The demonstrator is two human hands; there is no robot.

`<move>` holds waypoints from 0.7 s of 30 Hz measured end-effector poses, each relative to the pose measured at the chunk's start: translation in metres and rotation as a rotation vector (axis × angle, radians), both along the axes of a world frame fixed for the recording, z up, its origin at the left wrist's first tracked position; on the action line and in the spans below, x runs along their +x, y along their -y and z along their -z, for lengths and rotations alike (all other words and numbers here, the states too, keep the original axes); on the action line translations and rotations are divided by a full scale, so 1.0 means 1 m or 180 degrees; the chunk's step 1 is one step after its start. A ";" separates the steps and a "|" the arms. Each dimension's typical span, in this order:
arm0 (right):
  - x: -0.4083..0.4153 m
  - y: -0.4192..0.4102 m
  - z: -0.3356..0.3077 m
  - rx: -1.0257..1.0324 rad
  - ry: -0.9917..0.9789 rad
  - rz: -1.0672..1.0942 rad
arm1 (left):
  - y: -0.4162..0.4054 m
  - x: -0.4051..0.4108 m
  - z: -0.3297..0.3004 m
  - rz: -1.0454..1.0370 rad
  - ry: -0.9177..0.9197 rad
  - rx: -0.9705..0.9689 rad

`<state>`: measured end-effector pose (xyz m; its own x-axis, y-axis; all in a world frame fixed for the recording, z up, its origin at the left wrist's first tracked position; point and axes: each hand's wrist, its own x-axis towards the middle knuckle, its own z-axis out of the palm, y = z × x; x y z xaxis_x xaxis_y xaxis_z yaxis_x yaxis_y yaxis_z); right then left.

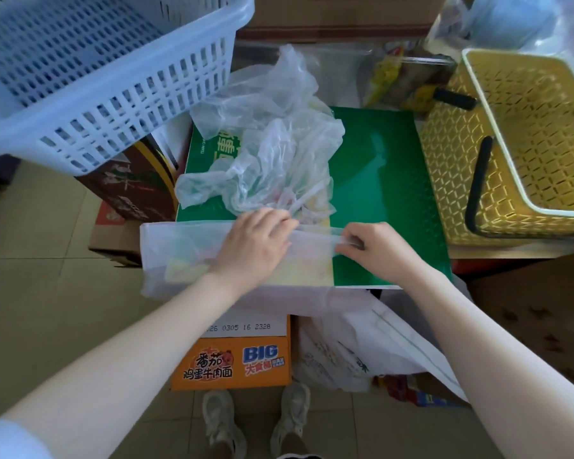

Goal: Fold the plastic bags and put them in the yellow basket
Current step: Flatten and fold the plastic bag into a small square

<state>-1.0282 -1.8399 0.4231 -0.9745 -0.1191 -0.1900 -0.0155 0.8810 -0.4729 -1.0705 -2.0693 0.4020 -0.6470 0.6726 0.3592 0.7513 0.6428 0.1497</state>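
A translucent white plastic bag (179, 250) lies flattened in a long strip across the near edge of a green carton (385, 180). My left hand (256, 240) rests flat on the strip's middle, fingers straight. At the strip's right end my right hand (375, 243) pinches the plastic. Behind them on the carton is a crumpled heap of clear plastic bags (272, 144). The yellow basket (531, 140) with black handles stands to the right, and nothing shows inside it.
A large white-blue lattice basket (96, 71) sits on boxes at the upper left. An orange noodle carton (236, 362) and more white bags (355, 352) stand below the green carton. Snack packets (405, 77) lie behind it. My shoes are on the tiled floor.
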 end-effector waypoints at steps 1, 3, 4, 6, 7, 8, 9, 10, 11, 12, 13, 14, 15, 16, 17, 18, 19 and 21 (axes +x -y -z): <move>-0.001 0.001 -0.003 -0.0017 -0.0045 -0.0041 | -0.015 -0.001 0.002 0.0011 0.0200 0.0039; -0.002 -0.002 -0.009 -0.0031 -0.0104 -0.0099 | -0.035 -0.007 0.011 -0.0068 0.0537 0.0149; -0.002 -0.006 -0.012 -0.0001 -0.0092 -0.0127 | -0.040 -0.010 0.017 -0.0121 0.0631 0.0181; -0.002 -0.021 -0.021 0.0055 -0.0025 -0.0156 | -0.040 -0.015 0.030 -0.0266 0.0762 0.0242; -0.003 -0.032 -0.024 0.0021 0.0024 -0.0140 | -0.038 -0.017 0.035 -0.0334 0.0847 0.0283; -0.002 -0.043 -0.026 -0.0071 0.0093 -0.0073 | -0.035 -0.018 0.039 -0.0387 0.0944 0.0324; -0.002 -0.054 -0.027 -0.0191 0.0204 0.0044 | -0.033 -0.018 0.042 -0.0421 0.1041 0.0369; 0.000 -0.062 -0.027 -0.0339 0.0334 0.0189 | -0.033 -0.018 0.044 -0.0438 0.1104 0.0414; 0.001 -0.069 -0.026 -0.0496 0.0491 0.0374 | -0.033 -0.019 0.045 -0.0443 0.1128 0.0434; 0.003 -0.075 -0.024 -0.0658 0.0636 0.0560 | -0.034 -0.019 0.045 -0.0425 0.1096 0.0431; 0.004 -0.078 -0.021 -0.0831 0.0810 0.0757 | -0.034 -0.020 0.045 -0.0389 0.1025 0.0407; 0.005 -0.082 -0.017 -0.1028 0.0979 0.0952 | -0.034 -0.022 0.044 -0.0349 0.0928 0.0361; 0.004 -0.086 -0.014 -0.1259 0.1161 0.1127 | -0.033 -0.024 0.043 -0.0331 0.0811 0.0297; 0.004 -0.088 -0.013 -0.1511 0.1351 0.1282 | -0.032 -0.026 0.043 -0.0332 0.0664 0.0254; 0.003 -0.089 -0.011 -0.1745 0.1519 0.1428 | -0.030 -0.028 0.044 -0.0344 0.0524 0.0243; 0.002 -0.090 -0.010 -0.1859 0.1674 0.1509 | -0.029 -0.029 0.044 -0.0350 0.0402 0.0266; 0.002 -0.092 -0.010 -0.1817 0.1754 0.1454 | -0.028 -0.029 0.044 -0.0346 0.0322 0.0292; 0.001 -0.092 -0.013 -0.1394 0.1703 0.1058 | -0.026 -0.029 0.044 -0.0328 0.0225 0.0325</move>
<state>-1.0271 -1.7477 0.4357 -0.7609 -0.0091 -0.6488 0.5466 0.5297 -0.6485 -1.0996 -2.0437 0.3577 -0.7367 0.5637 0.3735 0.6675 0.6946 0.2684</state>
